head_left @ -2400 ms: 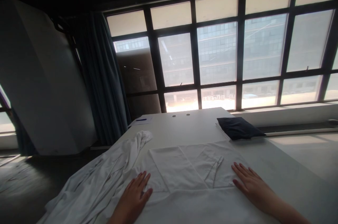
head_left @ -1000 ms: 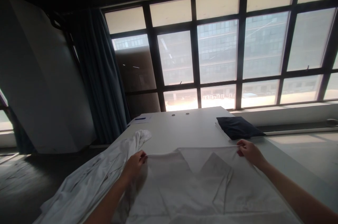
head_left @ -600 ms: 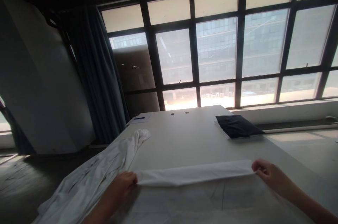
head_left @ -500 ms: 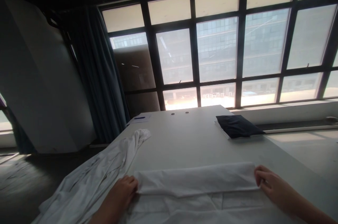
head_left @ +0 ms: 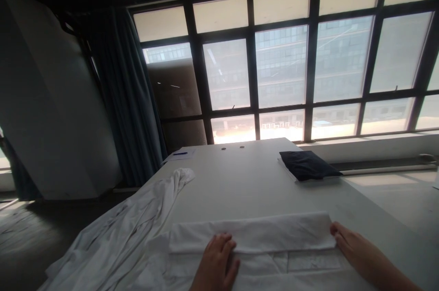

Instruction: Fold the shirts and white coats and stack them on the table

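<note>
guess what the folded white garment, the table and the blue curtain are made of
Folded white garment: matte fabric, perhaps woven cotton, judging by its crisp folds. Table: smooth white top, no visible grain, possibly laminate. Blue curtain: dull, opaque cloth, hanging in soft vertical folds; fibre unclear.

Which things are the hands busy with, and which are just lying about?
Busy with:
- folded white cloth, under the left hand, with the right hand at its edge

Lying about:
- crumpled white cloth
- dark cloth
- pen
- paper

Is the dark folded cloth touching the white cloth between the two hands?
No, the white tabletop shows between the dark folded cloth and the white cloth.
</note>
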The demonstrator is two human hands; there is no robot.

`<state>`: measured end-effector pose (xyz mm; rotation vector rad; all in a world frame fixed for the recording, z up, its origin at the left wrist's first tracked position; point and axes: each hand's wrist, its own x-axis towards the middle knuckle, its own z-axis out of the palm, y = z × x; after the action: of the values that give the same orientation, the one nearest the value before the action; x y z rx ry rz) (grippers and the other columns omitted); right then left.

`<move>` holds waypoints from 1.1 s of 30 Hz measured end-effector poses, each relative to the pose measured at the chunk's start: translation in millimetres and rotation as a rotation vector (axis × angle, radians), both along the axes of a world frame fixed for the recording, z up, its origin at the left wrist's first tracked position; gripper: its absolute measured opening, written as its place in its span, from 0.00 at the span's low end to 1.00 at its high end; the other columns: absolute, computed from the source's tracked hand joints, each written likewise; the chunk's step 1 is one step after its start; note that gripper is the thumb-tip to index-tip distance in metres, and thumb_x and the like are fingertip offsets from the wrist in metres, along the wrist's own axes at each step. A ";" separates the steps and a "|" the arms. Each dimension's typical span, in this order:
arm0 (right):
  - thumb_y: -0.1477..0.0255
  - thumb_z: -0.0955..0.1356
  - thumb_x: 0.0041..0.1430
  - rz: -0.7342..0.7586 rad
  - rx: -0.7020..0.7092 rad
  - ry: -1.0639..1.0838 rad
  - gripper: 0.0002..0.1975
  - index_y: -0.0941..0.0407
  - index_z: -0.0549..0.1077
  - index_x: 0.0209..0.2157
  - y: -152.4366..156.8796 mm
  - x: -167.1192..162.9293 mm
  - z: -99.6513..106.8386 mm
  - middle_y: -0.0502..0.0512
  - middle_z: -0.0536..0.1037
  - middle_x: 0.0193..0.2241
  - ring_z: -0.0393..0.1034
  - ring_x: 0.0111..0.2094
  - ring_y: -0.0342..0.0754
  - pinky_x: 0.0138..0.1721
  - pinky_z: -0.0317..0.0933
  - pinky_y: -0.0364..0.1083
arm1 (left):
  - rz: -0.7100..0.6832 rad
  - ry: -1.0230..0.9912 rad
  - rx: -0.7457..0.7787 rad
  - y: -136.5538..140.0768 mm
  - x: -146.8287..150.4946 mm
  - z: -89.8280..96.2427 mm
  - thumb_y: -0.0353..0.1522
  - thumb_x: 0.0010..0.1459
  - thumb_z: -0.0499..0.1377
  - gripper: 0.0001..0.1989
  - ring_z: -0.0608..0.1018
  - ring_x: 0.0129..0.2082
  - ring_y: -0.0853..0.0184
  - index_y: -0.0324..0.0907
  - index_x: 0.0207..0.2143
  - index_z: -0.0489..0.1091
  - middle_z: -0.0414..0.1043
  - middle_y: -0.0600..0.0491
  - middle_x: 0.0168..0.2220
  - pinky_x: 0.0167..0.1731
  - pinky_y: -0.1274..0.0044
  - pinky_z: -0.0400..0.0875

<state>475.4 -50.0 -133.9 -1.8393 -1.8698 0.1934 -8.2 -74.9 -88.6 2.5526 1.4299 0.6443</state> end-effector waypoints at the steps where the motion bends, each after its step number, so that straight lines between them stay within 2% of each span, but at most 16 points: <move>1: 0.60 0.57 0.66 -0.003 -0.024 0.028 0.14 0.48 0.71 0.35 -0.7 -3.0 1.0 0.53 0.81 0.30 0.78 0.34 0.54 0.35 0.65 0.47 | 0.025 -0.026 -0.002 0.2 -0.3 -2.0 0.43 0.64 0.57 0.16 0.71 0.58 0.52 0.51 0.53 0.70 0.71 0.45 0.57 0.62 0.58 0.63; 4: 0.58 0.58 0.66 -0.004 -0.056 0.057 0.14 0.49 0.69 0.37 1.6 -15.6 2.6 0.53 0.79 0.26 0.77 0.30 0.55 0.33 0.63 0.48 | 0.073 -0.079 -0.028 1.2 -1.6 1.3 0.38 0.63 0.58 0.10 0.73 0.55 0.54 0.50 0.46 0.72 0.73 0.45 0.53 0.59 0.62 0.66; 8: 0.66 0.59 0.62 0.033 0.111 0.001 0.09 0.50 0.69 0.37 18.0 -27.1 1.0 0.56 0.81 0.33 0.78 0.36 0.55 0.39 0.65 0.49 | 0.124 -0.107 -0.052 9.0 1.0 11.4 0.36 0.63 0.58 0.06 0.75 0.52 0.56 0.48 0.43 0.72 0.75 0.47 0.50 0.56 0.64 0.66; 10: 0.67 0.60 0.61 0.062 0.149 -0.004 0.09 0.51 0.70 0.37 29.5 -28.0 0.0 0.57 0.82 0.34 0.78 0.37 0.55 0.40 0.65 0.49 | 0.146 -0.119 -0.044 15.7 2.7 13.4 0.36 0.64 0.58 0.06 0.75 0.50 0.56 0.48 0.41 0.72 0.76 0.47 0.48 0.54 0.65 0.66; 15: 0.66 0.60 0.61 0.063 0.113 0.044 0.09 0.52 0.69 0.38 47.9 -23.9 -0.3 0.56 0.81 0.31 0.78 0.33 0.55 0.36 0.65 0.48 | 0.158 -0.171 -0.018 28.1 2.2 9.9 0.40 0.66 0.58 0.08 0.76 0.46 0.56 0.47 0.37 0.71 0.76 0.46 0.44 0.50 0.66 0.67; 18: 0.65 0.59 0.61 0.066 0.111 0.131 0.09 0.51 0.69 0.38 46.6 -20.4 0.4 0.53 0.80 0.29 0.77 0.31 0.52 0.35 0.65 0.46 | 0.114 -0.217 -0.007 28.4 -0.9 6.0 0.39 0.64 0.60 0.06 0.75 0.49 0.56 0.47 0.36 0.71 0.76 0.47 0.47 0.52 0.67 0.67; 22: 0.63 0.60 0.62 0.069 0.140 0.185 0.09 0.50 0.69 0.38 37.8 -16.2 1.7 0.54 0.80 0.32 0.76 0.34 0.53 0.37 0.65 0.46 | 0.078 -0.222 -0.033 26.5 -5.0 2.9 0.36 0.62 0.63 0.04 0.74 0.54 0.57 0.47 0.35 0.70 0.76 0.48 0.50 0.57 0.66 0.65; 25: 0.64 0.61 0.61 0.083 0.131 0.180 0.09 0.50 0.69 0.38 31.4 -14.8 3.4 0.55 0.80 0.34 0.76 0.36 0.53 0.39 0.65 0.47 | 0.076 -0.208 -0.062 25.1 -6.5 3.5 0.33 0.61 0.63 0.03 0.74 0.55 0.57 0.48 0.35 0.70 0.76 0.49 0.51 0.62 0.63 0.61; 30: 0.66 0.61 0.60 0.097 0.088 0.149 0.08 0.51 0.70 0.39 27.6 -15.6 5.0 0.55 0.79 0.32 0.74 0.33 0.52 0.39 0.65 0.48 | 0.054 -0.164 -0.079 21.0 -5.7 9.9 0.30 0.60 0.60 0.04 0.72 0.59 0.56 0.48 0.36 0.68 0.74 0.47 0.55 0.67 0.57 0.52; 33: 0.68 0.61 0.59 0.107 0.103 0.094 0.09 0.52 0.71 0.37 29.6 -16.0 2.6 0.57 0.79 0.34 0.74 0.38 0.54 0.43 0.64 0.50 | 0.030 -0.138 -0.086 20.1 -4.1 13.6 0.27 0.58 0.60 0.06 0.70 0.61 0.55 0.47 0.36 0.68 0.73 0.46 0.56 0.68 0.56 0.50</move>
<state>459.4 -20.4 -131.3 -1.6356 -1.8791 0.2132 -12.3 -54.8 -75.0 2.3762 1.4211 0.7313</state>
